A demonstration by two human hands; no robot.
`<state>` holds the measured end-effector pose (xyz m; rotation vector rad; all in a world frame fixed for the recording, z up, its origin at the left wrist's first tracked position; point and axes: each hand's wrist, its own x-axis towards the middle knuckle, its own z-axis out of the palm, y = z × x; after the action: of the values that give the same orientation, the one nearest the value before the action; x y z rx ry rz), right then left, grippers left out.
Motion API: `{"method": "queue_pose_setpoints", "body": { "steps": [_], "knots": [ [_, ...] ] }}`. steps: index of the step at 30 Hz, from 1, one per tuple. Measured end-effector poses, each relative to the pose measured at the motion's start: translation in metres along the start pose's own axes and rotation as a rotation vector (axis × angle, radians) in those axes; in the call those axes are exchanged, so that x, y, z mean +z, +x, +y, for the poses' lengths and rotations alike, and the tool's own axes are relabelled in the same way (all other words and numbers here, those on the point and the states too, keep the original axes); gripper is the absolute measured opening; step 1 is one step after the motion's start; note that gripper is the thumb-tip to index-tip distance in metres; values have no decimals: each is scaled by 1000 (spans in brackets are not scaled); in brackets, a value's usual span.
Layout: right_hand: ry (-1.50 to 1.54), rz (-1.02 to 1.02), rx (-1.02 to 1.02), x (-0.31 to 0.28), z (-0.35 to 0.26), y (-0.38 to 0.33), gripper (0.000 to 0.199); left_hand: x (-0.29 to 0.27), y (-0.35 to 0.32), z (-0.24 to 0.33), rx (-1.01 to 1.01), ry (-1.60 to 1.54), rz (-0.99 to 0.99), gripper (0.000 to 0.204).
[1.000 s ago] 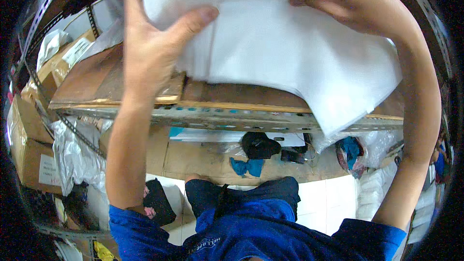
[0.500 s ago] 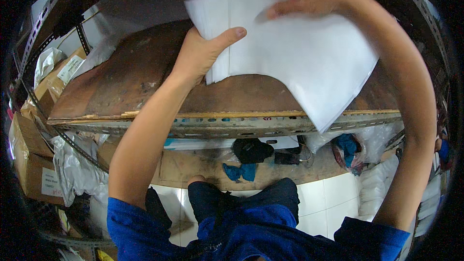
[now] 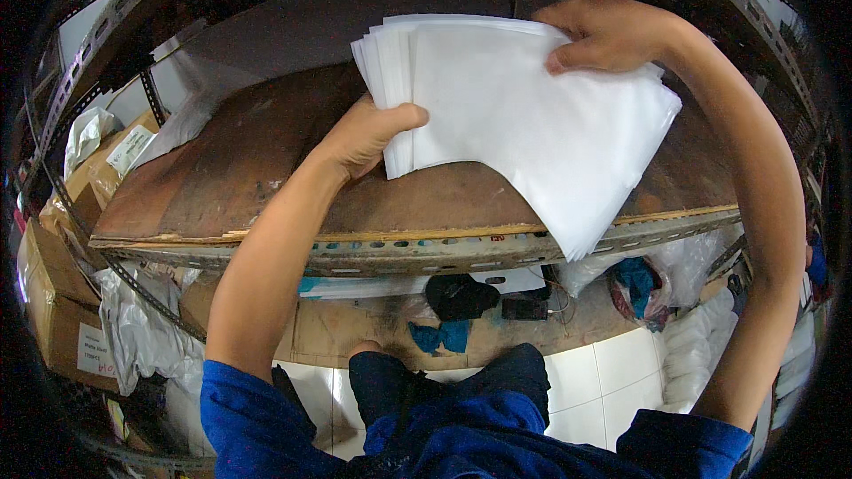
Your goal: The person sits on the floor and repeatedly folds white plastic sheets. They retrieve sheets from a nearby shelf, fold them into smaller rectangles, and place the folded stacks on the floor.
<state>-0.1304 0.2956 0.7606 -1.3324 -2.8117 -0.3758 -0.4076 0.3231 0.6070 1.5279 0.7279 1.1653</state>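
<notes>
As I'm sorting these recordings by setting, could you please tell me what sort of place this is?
It looks like a storeroom or packing area, though I can't be certain. The metal-edged wooden shelf, the cardboard box and the crumpled silvery bag suggest it.

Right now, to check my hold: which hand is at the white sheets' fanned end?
Your left hand, at the left end of the sheets; the right hand is at their upper right edge.
</notes>
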Motion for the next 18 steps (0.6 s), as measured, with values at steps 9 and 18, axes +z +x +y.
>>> {"method": "queue_pose_setpoints", "body": {
  "steps": [9,18],
  "knots": [
    [-19,83,23,-5,-10,10,57,16,3,5,210,408,211,58],
    [168,-24,-28,-4,-2,-24,72,1,-5,10,217,260,238,62]
  ]
}}
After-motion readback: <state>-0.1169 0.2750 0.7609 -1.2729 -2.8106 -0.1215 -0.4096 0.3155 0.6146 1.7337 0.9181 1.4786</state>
